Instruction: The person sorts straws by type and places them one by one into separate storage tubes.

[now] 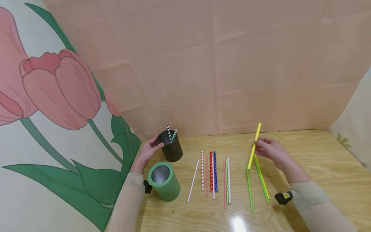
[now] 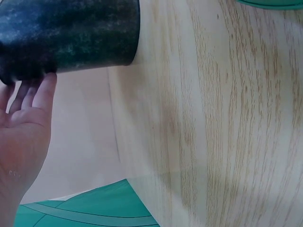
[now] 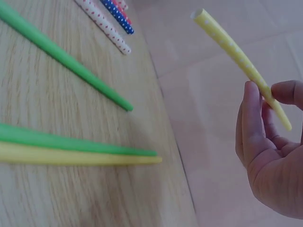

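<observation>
My right hand (image 1: 269,149) pinches a yellow paper straw with white dots (image 3: 227,42) between thumb and fingers, raised at a tilt above the table. At the far left, my left hand (image 1: 149,149) holds the side of a dark cup (image 1: 173,151) near its rim, thumb in front. Two straws stand in that cup, one black-and-white striped (image 1: 168,131), the other green and white (image 1: 174,134). Below the right hand lie a green straw (image 1: 250,190) and a second green straw (image 3: 75,142) side by side with a yellow one (image 3: 80,154).
A green cup with a dark inside (image 1: 169,188) stands in front of the dark cup. Several straws lie across the table's middle, among them a blue dotted one (image 1: 215,174) and a white one (image 1: 193,181). A pinkish sheet (image 1: 203,80) hangs behind the wooden table (image 1: 208,219).
</observation>
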{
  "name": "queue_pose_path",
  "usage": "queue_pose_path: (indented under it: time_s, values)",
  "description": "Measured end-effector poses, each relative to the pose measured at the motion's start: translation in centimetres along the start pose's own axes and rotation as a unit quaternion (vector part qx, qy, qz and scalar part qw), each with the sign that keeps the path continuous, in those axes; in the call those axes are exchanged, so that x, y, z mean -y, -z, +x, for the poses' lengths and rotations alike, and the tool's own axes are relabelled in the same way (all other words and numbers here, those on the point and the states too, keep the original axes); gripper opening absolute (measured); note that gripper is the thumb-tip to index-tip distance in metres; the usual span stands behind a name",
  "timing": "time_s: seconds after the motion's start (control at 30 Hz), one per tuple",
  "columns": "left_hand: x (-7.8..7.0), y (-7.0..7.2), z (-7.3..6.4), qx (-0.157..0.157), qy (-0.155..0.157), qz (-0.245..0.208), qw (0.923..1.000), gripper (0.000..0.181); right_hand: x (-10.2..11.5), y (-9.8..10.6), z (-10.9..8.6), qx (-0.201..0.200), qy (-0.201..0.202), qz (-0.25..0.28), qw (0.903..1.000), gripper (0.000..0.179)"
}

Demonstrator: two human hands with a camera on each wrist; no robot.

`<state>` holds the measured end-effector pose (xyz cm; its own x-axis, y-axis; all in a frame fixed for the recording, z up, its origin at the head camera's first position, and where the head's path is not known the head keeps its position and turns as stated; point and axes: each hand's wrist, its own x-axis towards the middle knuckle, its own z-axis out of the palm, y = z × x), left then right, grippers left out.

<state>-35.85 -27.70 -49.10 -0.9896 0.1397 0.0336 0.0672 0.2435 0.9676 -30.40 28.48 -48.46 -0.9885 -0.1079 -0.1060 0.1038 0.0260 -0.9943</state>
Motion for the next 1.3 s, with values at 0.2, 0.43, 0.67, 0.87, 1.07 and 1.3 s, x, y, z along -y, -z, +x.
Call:
queue_pose_path:
  time_s: [0.2, 0.43, 0.67, 0.87, 1.07, 1.3]
  values:
    - [-0.2, -0.1, -0.1, -0.009, -0.007, 0.010, 0.9999, 0.072, 0.7, -1.2, 0.3, 0.020, 0.007, 0.033, 0.9992, 0.036]
    - [-0.4, -0.2, -0.2, -0.002, -0.006, 0.006, 1.0000, 0.073, 1.4, -2.7, 0.6, 0.031, 0.018, 0.049, 0.9982, 0.044]
    - [-0.3, -0.2, -0.3, -0.004, -0.010, 0.006, 0.9999, 0.072, 2.7, -4.6, 1.1, 0.035, 0.026, 0.067, 0.9968, 0.034]
    - [-0.4, -0.2, -0.3, -0.004, -0.016, 0.007, 0.9998, 0.073, 3.9, -6.7, 1.8, 0.035, 0.040, 0.094, 0.9942, 0.030]
    - [-0.4, -0.2, -0.3, -0.008, -0.012, -0.002, 0.9999, 0.073, 4.9, -8.8, 2.3, 0.028, 0.051, 0.101, 0.9932, 0.030]
    - [-0.4, -0.1, -0.4, -0.002, -0.017, 0.003, 0.9999, 0.073, 5.5, -10.5, 2.9, 0.021, 0.058, 0.137, 0.9887, 0.032]
